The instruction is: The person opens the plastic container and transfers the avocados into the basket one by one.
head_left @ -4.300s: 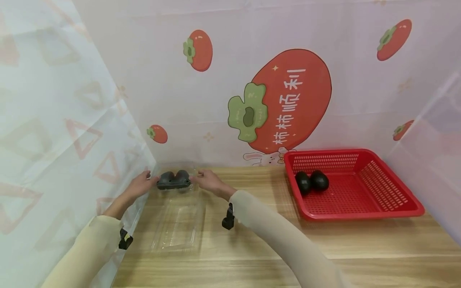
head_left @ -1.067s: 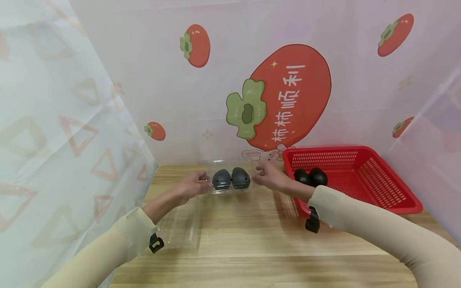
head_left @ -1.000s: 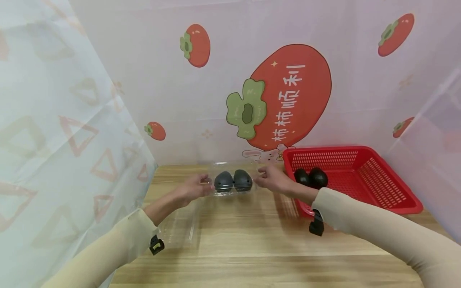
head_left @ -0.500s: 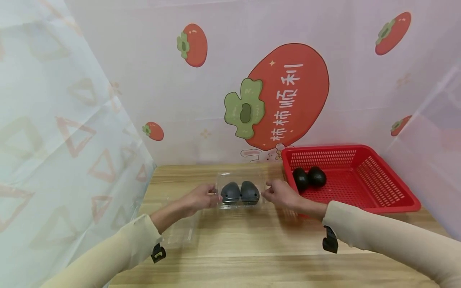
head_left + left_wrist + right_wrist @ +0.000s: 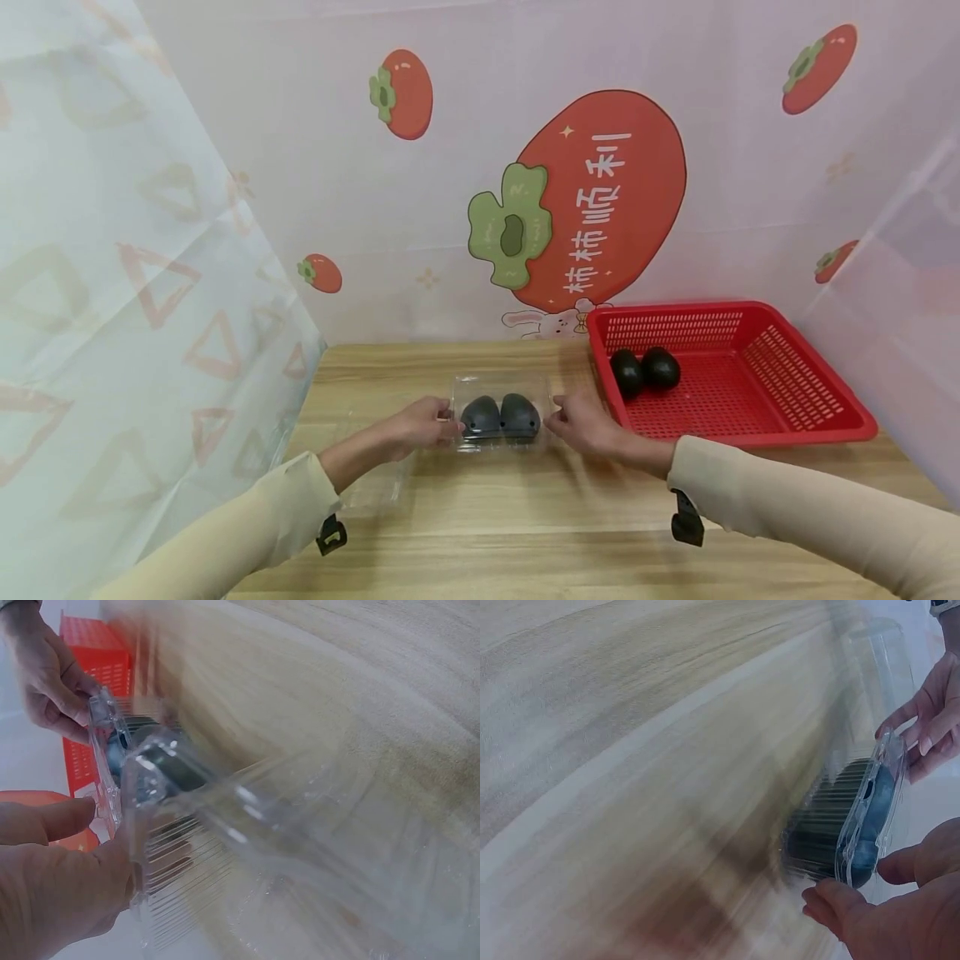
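A clear plastic clamshell box (image 5: 501, 448) with two dark avocados (image 5: 519, 416) in it is at the middle of the table, near the back. My left hand (image 5: 422, 427) holds its left end between thumb and fingers. At the opposite end, my right hand (image 5: 588, 423) grips the rim the same way; the right wrist view shows the thumb above and fingers (image 5: 832, 904) beneath the edge. The box's lid looks closed. Whether its bottom touches the table cannot be told. Through the ribbed plastic, the avocados (image 5: 874, 825) sit side by side.
To the right stands a red plastic basket (image 5: 750, 437) with two dark avocados (image 5: 647, 371) at its left side. Another clear plastic box (image 5: 375, 483) lies on the wooden table (image 5: 480, 542), partly behind my left forearm. Printed cloth walls (image 5: 337, 167) close off the back and sides.
Both hands have carried the box with avocados from the back left, away from the other clear box, rightward to the middle, then nearer and lower. The basket's avocados have not moved.
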